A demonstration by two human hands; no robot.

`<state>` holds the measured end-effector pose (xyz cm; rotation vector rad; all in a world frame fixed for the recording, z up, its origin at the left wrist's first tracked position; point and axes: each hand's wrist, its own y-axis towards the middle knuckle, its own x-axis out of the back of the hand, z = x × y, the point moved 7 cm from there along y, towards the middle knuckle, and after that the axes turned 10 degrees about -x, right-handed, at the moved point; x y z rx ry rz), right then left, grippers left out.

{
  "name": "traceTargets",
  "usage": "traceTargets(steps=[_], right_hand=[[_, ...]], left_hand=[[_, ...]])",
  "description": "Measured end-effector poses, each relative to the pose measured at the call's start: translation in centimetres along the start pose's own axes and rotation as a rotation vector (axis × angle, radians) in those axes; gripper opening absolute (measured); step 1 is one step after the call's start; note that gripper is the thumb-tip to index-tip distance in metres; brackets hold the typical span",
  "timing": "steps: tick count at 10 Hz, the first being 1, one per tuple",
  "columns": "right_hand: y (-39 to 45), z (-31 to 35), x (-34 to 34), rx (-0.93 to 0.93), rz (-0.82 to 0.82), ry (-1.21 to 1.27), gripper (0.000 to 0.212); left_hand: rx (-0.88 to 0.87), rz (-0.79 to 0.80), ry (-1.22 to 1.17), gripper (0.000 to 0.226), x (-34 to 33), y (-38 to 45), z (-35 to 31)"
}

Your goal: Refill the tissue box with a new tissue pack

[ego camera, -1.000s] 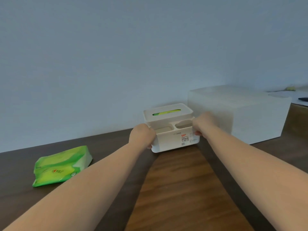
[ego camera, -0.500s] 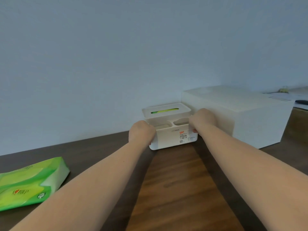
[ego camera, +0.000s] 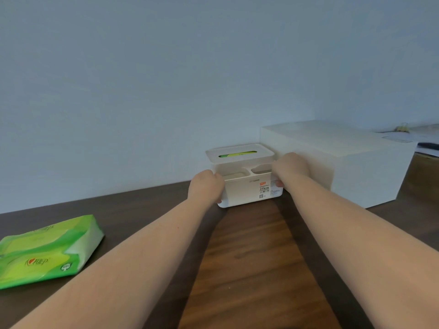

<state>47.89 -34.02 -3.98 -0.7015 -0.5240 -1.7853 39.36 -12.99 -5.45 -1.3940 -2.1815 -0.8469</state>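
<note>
A white plastic tissue box stands on the dark wooden table near the wall. Its lid has a slot showing green packaging inside, and two small open compartments sit at its front. A label with an orange mark is stuck on the front face. My left hand grips the box's left side and my right hand grips its right side. A green tissue pack lies flat on the table at the far left, apart from both hands.
A large white rectangular box stands just right of the tissue box, close to my right hand. A plain wall runs behind. The wooden table stretches toward me. Papers and small items lie at the far right.
The view has shifted so the green pack sits lower and further left. Both hands stay on the tissue box's sides; the box looks barely moved.
</note>
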Motion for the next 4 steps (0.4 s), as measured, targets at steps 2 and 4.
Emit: traceTargets(steps=[2,4], right_hand=[[-1.4,-0.3,0.5,-0.054,0.081,-0.048,0.028],[-3.6,-1.0,2.6,-0.056,0.091,-0.098,0.025]], left_hand=[[0.034,0.086,0.048,0.043,0.7,-1.0,0.2],[-0.003,0.087,0.17,0.032,2.8,-3.0,0.3]])
